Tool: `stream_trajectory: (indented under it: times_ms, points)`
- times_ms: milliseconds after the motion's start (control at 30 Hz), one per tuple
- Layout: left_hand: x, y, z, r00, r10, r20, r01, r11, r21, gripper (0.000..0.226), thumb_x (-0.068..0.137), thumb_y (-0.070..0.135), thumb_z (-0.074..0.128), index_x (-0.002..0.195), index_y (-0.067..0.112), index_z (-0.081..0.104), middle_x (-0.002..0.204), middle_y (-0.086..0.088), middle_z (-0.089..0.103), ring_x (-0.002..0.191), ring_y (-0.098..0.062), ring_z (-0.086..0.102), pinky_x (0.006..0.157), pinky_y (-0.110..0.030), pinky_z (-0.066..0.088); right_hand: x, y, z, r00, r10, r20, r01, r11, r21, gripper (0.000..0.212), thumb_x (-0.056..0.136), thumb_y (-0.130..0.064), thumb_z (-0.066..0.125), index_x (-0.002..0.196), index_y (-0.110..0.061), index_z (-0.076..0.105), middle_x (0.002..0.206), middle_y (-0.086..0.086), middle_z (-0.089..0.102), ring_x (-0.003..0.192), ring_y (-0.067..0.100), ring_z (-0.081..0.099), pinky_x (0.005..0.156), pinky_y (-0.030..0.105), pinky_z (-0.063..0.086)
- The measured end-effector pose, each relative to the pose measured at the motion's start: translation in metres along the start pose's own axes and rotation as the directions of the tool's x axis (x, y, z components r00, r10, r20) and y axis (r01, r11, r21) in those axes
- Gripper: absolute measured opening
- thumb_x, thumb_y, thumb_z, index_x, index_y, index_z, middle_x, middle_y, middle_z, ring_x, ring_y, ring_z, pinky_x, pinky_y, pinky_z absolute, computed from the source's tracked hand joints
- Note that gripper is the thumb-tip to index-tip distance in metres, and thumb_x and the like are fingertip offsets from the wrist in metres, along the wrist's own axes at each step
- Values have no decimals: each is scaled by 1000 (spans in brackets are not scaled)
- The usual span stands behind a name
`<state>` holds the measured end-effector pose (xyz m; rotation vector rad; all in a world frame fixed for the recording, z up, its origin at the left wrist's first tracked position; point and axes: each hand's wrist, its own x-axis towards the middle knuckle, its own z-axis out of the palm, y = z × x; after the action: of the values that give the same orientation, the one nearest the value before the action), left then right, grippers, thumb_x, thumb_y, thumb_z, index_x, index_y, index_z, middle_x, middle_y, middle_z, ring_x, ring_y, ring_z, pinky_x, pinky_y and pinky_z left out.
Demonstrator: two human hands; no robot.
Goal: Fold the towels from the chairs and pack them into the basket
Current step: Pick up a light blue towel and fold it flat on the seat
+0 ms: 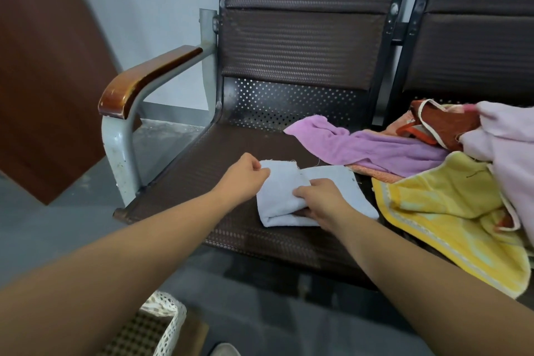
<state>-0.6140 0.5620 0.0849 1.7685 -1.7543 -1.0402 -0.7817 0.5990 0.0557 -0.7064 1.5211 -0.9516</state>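
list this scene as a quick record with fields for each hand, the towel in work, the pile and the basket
left: left hand pinches the far left edge of the white towel
right: right hand grips the towel's folded middle
towel in work: partly folded, lying on the chair seat
pile: purple towel, yellow towel, pink towel and red-brown cloth, unfolded, to the right
basket: lace-rimmed basket at lower left, partly behind the left arm; contents cannot be told

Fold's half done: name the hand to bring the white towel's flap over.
Probably left. The left hand pinches a far corner of the white towel; the right hand grips its middle.
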Motion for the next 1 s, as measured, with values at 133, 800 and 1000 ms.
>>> stream_trajectory:
  times_ms: [133,800,1000]
  points:
    - [5,-8,7,993,-111,35,109,993,43,15,85,20,57,79,8,49,64,0,47,65,-19,53,80,-52,60,5,-1,-10,990,-106,-96,89,981,-173,15,87,0,54,96,1,65,98,15,70,97,31,69,85,43,60]
    - [17,-18,4,958,-284,-41,269,938,-217,25,83,21,70,98,1,65,94,-12,67,80,-23,64,59,-31,46,-2,12,14,941,-188,282,300,847,-438,44,102,-33,49,145,-23,51,153,-4,43,140,14,38,111,23,27]
    - [12,17,4,997,-73,8,72,960,-271,30,78,26,73,100,6,72,96,-10,74,90,-22,70,79,-35,57,5,-5,3,992,-98,74,88,988,125,24,98,-33,56,109,-17,69,114,3,67,105,19,63,97,37,51]
